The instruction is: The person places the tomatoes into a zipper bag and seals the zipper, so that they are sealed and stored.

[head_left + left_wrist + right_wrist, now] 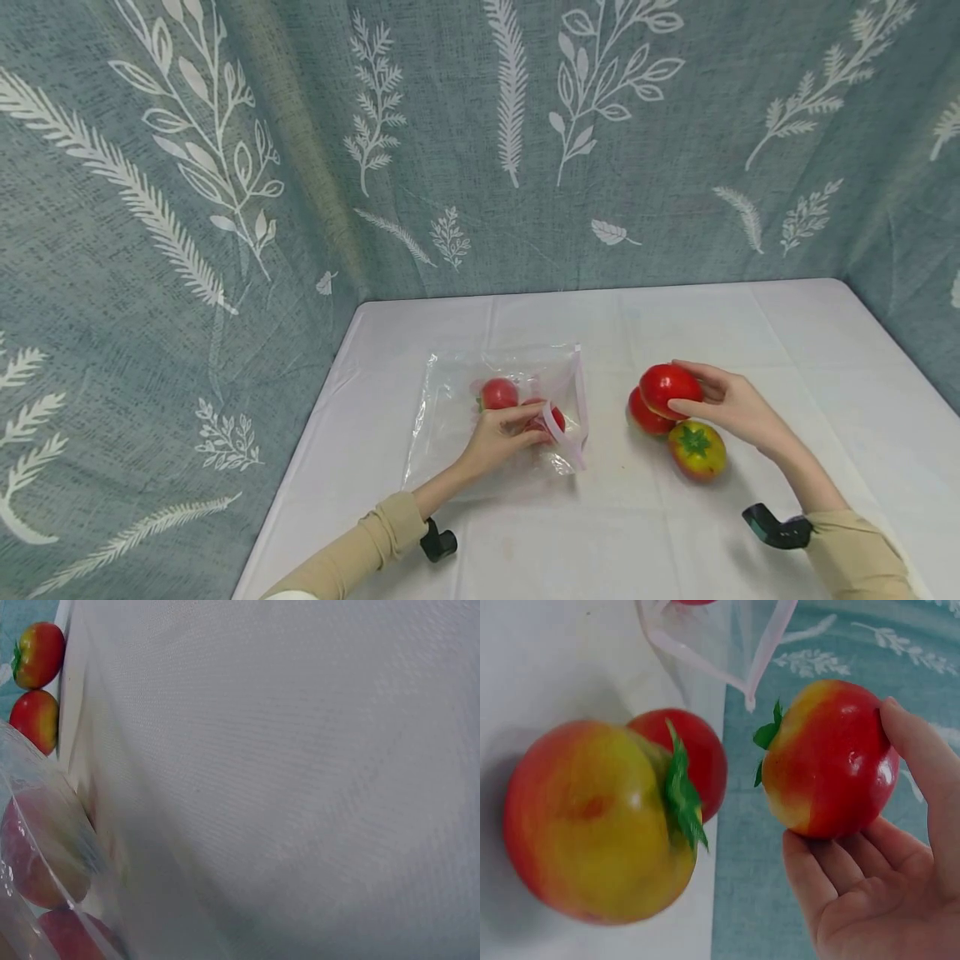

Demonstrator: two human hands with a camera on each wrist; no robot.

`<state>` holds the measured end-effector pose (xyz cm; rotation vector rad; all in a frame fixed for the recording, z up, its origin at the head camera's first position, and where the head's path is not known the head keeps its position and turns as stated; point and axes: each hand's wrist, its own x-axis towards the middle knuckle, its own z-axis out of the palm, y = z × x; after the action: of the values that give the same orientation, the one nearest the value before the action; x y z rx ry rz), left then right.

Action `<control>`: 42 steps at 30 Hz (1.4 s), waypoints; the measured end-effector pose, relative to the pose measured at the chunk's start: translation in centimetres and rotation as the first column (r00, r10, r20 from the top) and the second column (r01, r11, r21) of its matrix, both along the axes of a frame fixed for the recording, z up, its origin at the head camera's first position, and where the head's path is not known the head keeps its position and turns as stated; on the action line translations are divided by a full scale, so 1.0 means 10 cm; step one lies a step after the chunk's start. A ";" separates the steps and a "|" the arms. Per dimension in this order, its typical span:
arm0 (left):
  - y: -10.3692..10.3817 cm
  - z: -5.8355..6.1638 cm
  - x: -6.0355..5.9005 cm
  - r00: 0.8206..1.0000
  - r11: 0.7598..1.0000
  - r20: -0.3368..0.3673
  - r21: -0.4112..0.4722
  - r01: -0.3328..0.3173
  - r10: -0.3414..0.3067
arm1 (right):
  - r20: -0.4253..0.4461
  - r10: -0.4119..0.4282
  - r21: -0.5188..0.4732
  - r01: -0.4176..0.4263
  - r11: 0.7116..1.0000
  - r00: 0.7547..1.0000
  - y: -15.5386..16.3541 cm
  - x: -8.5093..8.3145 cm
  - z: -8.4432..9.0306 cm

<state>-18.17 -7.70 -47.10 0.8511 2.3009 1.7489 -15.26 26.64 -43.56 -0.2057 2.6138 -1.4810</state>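
Right hand (731,404): holds a glossy red tomato (670,387), raised above two others on the white worktop (675,533).
Left hand (501,433): grips the clear plastic zip bag (457,400) at its mouth.
Right wrist view only: green calyx (765,735) on the held tomato.

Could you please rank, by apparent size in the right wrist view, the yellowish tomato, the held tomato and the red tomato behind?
1. yellowish tomato, largest, though probably nearest the camera.
2. held tomato, gripped by the right hand.
3. red tomato behind, smallest, partly hidden.

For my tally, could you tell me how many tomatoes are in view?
5: two in the clear bag at the left hand, one in the right hand, two on the table beside it. More may be hidden.
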 end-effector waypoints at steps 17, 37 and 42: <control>-0.02 -0.22 -0.09 1.000 1.000 0.020 0.013 -0.010 0.010 | 0.007 0.022 -0.014 -0.022 1.000 1.000 -0.25 -0.07 0.00; 0.00 -0.06 -0.02 0.999 1.000 0.022 -0.005 -0.025 0.025 | 0.014 0.026 -0.039 -0.026 0.999 1.000 -0.41 -0.12 -0.10; -0.01 -0.15 -0.06 1.000 1.000 0.001 0.014 -0.014 0.014 | 0.002 0.040 -0.061 -0.040 0.997 0.999 -0.48 -0.12 -0.13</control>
<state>-18.77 -7.77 -48.56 0.8378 2.3020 1.7730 -16.51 21.84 -44.88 -0.2598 2.5489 -1.5470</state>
